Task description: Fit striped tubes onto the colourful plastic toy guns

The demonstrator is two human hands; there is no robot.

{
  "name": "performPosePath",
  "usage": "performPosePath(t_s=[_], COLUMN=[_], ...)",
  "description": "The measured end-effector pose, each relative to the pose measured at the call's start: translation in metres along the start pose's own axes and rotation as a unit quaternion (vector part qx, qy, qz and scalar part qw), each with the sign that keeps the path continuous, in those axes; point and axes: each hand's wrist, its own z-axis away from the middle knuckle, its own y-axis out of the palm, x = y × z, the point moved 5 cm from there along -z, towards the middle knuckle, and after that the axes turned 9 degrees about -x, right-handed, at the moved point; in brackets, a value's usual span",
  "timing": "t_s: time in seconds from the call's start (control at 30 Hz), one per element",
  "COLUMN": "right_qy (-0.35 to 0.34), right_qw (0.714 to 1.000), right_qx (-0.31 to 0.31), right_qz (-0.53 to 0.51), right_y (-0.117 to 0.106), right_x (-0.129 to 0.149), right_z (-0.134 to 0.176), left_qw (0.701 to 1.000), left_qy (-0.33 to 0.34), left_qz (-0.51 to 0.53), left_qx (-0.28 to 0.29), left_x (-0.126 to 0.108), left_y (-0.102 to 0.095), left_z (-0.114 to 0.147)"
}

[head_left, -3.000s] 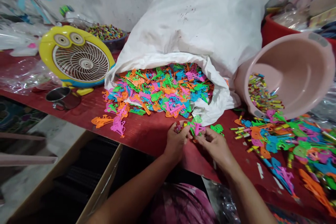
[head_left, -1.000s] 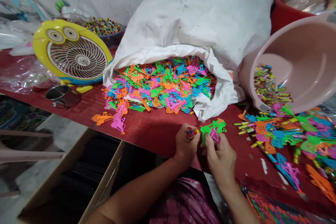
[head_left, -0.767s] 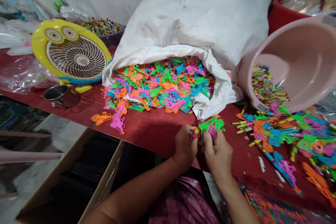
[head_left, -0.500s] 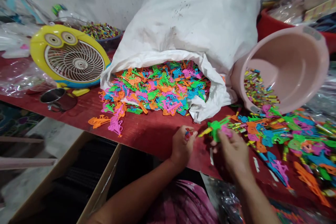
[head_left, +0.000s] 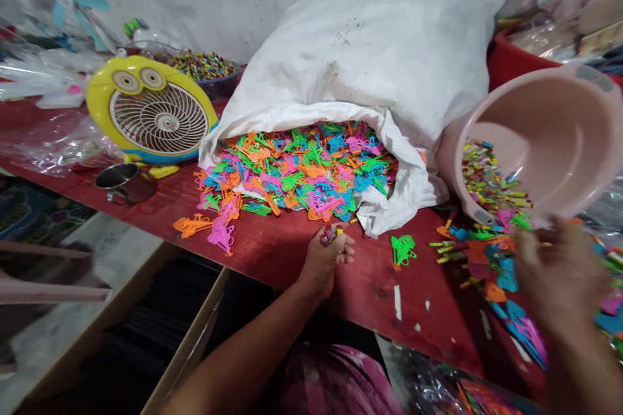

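My left hand (head_left: 318,266), above the table's front edge, has its fingers curled round a few small coloured tubes (head_left: 333,234). Over the mixed pile on the right, my right hand (head_left: 559,266) is smeared by motion; its fingers and anything in them cannot be made out. Beneath it lie flat plastic toy pieces (head_left: 506,272) in orange, blue and pink, with slim tubes among them. A lone green plastic piece (head_left: 403,249) rests on the red table between the hands. Similar bright pieces (head_left: 302,172) spill from the mouth of a large white sack (head_left: 365,45).
A pink tub (head_left: 579,136) lies tipped on its side, with tubes (head_left: 494,175) in it. Further left stand a yellow fan (head_left: 102,94), a metal mug (head_left: 125,183) and a basin of tubes (head_left: 207,68). An open carton (head_left: 189,350) sits below the table edge.
My right hand has let go of the green piece, which now lies on the table, and has moved right over the pile. My left hand has shifted slightly left, still holding tubes.
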Motion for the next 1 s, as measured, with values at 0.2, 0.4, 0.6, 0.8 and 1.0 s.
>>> performPosePath(t_s=[0.2,0.4,0.6,0.8,1.0], right_qy=[-0.223,-0.366,-0.295,-0.158,-0.011], right_qw=[0.920,0.891,0.898,0.906,0.889], right_qx=[0.205,0.247,0.239,0.221,0.288], right_qz=[-0.249,-0.106,-0.223,-0.325,-0.356], right_y=[0.087,0.138,0.114,0.068,0.064], right_x=[0.175,0.222,0.196,0.160,0.142], right_z=[0.059,0.070,0.069,0.072,0.108], left_qw=[0.998,0.997,0.997,0.997,0.998], left_qy=[0.042,0.069,0.074,0.066,0.049], left_qz=[-0.039,-0.035,-0.013,-0.023,-0.039], left_qx=[0.022,-0.002,-0.016,-0.028,-0.023], left_x=[-0.002,-0.002,0.002,0.003,0.006], left_y=[-0.001,-0.004,-0.007,-0.003,0.007], left_z=[0.000,-0.001,-0.004,-0.001,0.000])
